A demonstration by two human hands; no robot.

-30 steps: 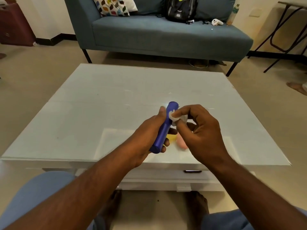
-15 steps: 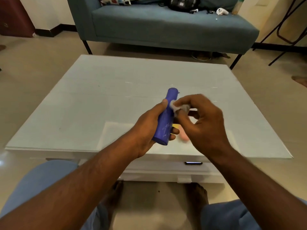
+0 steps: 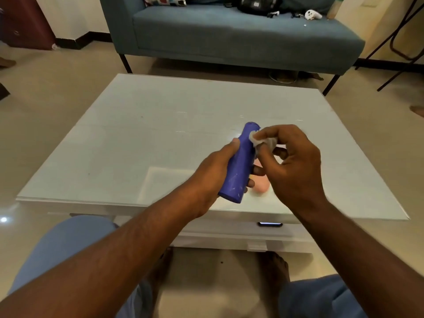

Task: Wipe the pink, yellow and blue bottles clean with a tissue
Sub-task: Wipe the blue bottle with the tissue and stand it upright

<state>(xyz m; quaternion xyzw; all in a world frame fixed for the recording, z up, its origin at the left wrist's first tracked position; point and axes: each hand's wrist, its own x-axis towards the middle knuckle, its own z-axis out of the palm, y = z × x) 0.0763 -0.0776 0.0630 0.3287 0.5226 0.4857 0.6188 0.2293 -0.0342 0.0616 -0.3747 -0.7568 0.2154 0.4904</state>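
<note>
The blue bottle (image 3: 241,164) is held above the near half of the white counter (image 3: 142,143), tilted with its top leaning away and to the right and its base toward the person. The left hand (image 3: 215,177) grips its lower body, thumb laid up the left side and fingers curled round behind. A small wad of white tissue (image 3: 260,141) presses against the bottle's upper right side, just under the top; the right hand (image 3: 291,166) pinches it between thumb and curled fingertips. The pink bottle (image 3: 260,185) lies on the counter just behind the hands, mostly hidden by them. The yellow bottle cannot be made out. Beyond the counter stands a blue-grey sofa (image 3: 229,37) carrying a black bag (image 3: 259,3) and a patterned cushion (image 3: 165,0).
</note>
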